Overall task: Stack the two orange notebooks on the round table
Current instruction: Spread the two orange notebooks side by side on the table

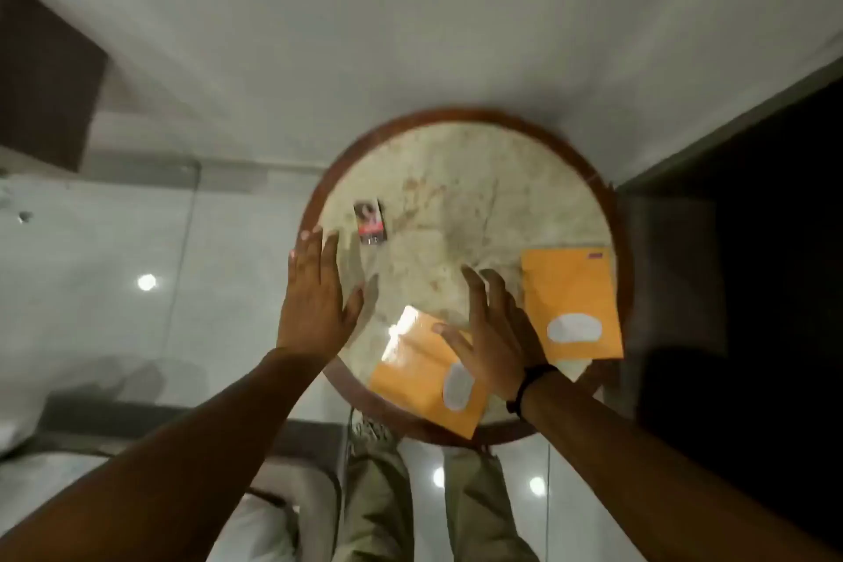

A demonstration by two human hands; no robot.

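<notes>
Two orange notebooks with white oval labels lie apart on the round marble-topped table (pixel 456 178). One notebook (pixel 417 372) lies tilted at the near edge, its corner over the rim. The other notebook (pixel 570 292) lies flat near the right edge. My right hand (pixel 490 333) hovers open between them, its fingers spread, partly over the near notebook's right side. My left hand (pixel 317 301) is open with fingers spread over the table's left edge, holding nothing.
A small dark card or packet (pixel 371 221) lies on the table's left side. A dark cabinet (pixel 748 269) stands right of the table. A white wall runs behind it. Glossy floor tiles lie to the left, and my legs (pixel 410 497) are below.
</notes>
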